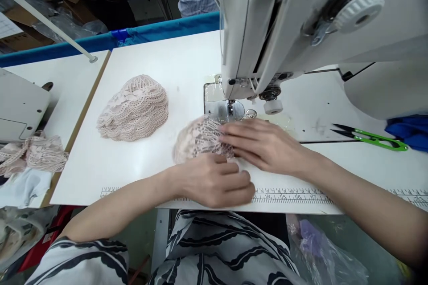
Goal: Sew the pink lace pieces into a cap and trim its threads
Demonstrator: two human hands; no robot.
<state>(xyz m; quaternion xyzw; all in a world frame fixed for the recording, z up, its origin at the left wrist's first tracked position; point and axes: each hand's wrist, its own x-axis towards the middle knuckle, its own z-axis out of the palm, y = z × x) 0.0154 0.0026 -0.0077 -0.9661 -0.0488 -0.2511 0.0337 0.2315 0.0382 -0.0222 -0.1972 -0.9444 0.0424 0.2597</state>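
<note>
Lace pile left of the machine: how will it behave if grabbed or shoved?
The lace pile is probably floppy: its layered edges lie in soft waves. It's likely light for its bulk, given all the openwork holes. Shoved across the white tabletop, it may shear rather than slide whole, since the layers look merely stacked.

On the ruler along the front edge of the desk, at lower centre of the frame, numbers 14, 15, 16, 17 are readable.
</note>
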